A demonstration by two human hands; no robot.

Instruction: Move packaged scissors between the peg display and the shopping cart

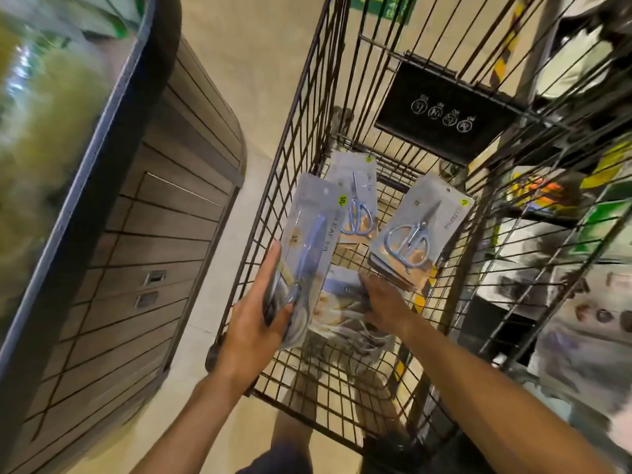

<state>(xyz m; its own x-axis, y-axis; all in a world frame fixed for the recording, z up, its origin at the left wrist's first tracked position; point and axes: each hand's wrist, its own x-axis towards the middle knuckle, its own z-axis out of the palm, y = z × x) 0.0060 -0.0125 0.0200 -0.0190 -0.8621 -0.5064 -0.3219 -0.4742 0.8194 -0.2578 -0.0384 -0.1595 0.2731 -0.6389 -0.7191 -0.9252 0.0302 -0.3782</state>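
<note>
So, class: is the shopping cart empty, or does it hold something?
Not empty: the shopping cart holds packaged scissors, and each hand, left hand and right hand, grips more packs.

in the shopping cart (301, 138), i'm holding one blue-handled scissors pack (309, 241) upright by its left wall; a stack of packs (415, 230) is tilting at its right wall, another pack (355, 196) lying farther in.
</note>
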